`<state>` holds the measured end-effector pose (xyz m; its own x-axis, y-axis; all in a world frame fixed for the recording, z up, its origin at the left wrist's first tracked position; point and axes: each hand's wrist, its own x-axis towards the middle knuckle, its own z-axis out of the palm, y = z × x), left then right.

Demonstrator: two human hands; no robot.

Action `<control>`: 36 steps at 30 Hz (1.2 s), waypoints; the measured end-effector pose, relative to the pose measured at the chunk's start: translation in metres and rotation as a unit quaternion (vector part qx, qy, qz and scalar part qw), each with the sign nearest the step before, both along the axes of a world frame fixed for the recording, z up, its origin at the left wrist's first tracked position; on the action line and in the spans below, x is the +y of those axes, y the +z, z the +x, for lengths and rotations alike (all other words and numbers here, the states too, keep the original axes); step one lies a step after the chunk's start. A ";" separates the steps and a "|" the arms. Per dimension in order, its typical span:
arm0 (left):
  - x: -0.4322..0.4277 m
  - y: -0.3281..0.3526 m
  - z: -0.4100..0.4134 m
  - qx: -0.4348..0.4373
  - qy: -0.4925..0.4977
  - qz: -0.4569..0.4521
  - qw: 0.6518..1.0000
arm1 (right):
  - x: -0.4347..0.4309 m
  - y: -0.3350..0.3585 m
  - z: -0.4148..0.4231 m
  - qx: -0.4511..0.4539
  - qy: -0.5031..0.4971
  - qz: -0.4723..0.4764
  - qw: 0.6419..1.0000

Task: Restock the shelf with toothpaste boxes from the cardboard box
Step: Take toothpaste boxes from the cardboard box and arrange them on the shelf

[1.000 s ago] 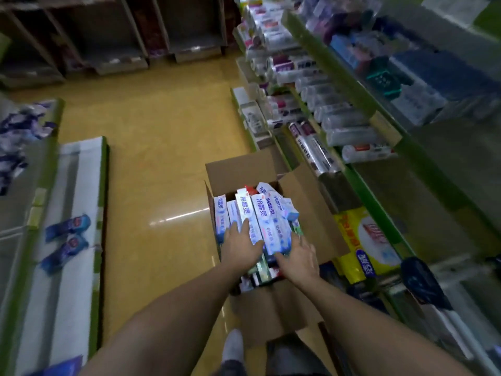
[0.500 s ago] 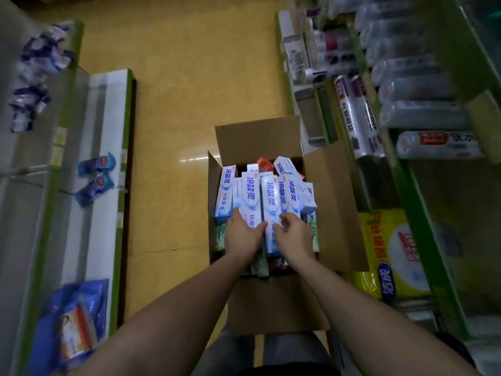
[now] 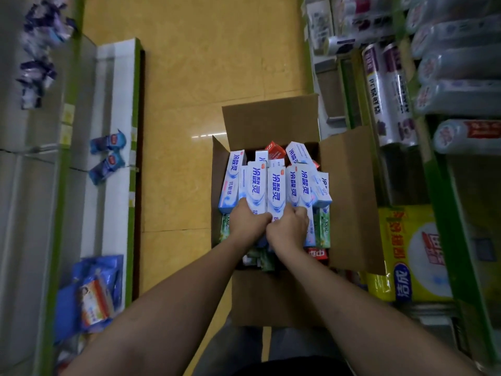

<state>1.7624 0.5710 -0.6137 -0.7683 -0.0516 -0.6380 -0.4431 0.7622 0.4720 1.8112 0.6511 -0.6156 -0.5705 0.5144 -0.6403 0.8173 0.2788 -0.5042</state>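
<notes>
Carton (image 3: 349, 202): 1 open cardboard box on the yellow floor (image 3: 189, 77), 4 flaps folded out, between 2 shelf runs.
Toothpaste boxes (image 3: 275, 188): at least 7 white-and-blue boxes stand on end in the carton, packed side by side; the exact total cannot be told.
Other packs in carton: 1 red box (image 3: 274, 150) at the far end; green boxes (image 3: 322, 226) lower down at both sides, count unclear.
Left hand (image 3: 248, 219): fingers curled over the near ends of the upright toothpaste boxes, gripping them.
Right hand (image 3: 290, 226): fingers closed on the near ends of the boxes just beside the left hand; the 2 hands touch.
Left shelf (image 3: 116, 85): 2 blue packets (image 3: 107, 156) in the middle, 1 blue bag (image 3: 92, 297) nearer.
Right shelf (image 3: 433, 185): wrapped rolls (image 3: 390, 96) in rows, count unclear; 1 yellow pack (image 3: 412, 253) beside the carton.
</notes>
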 end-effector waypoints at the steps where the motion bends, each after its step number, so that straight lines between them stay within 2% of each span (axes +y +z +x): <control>1: -0.001 0.000 0.000 -0.002 0.007 0.003 1.000 | 0.000 -0.002 0.003 0.010 -0.003 -0.004 1.000; 7: -0.009 0.001 -0.008 -0.039 0.054 0.035 0.997 | 0.002 0.000 0.013 0.071 -0.022 -0.036 0.997; 10: -0.011 0.003 -0.009 -0.052 0.058 0.041 0.996 | 0.009 0.003 0.012 0.063 -0.026 -0.063 0.996; 16: -0.010 0.031 -0.016 -0.001 0.028 0.039 0.999 | 0.015 0.010 0.010 0.098 -0.118 -0.095 0.984; 21: -0.013 0.068 -0.032 0.041 -0.007 0.099 0.994 | 0.015 0.040 0.003 0.158 -0.165 -0.075 0.971; 25: -0.019 0.108 -0.038 0.084 -0.039 0.156 0.983 | 0.011 0.070 -0.002 0.244 -0.207 -0.070 0.945; 29: -0.025 0.156 -0.038 0.130 -0.087 0.202 0.967 | 0.003 0.135 0.001 0.327 -0.252 -0.080 0.907; 36: -0.021 0.249 -0.022 0.180 -0.111 0.332 0.919 | -0.015 0.253 0.030 0.430 -0.333 -0.005 0.839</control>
<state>1.7404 0.5503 -0.3652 -0.8801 0.4412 -0.1755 -0.0360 0.3066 0.9512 1.8411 0.6365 -0.3628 -0.4122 0.8995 -0.1447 0.1227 -0.1025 -0.9871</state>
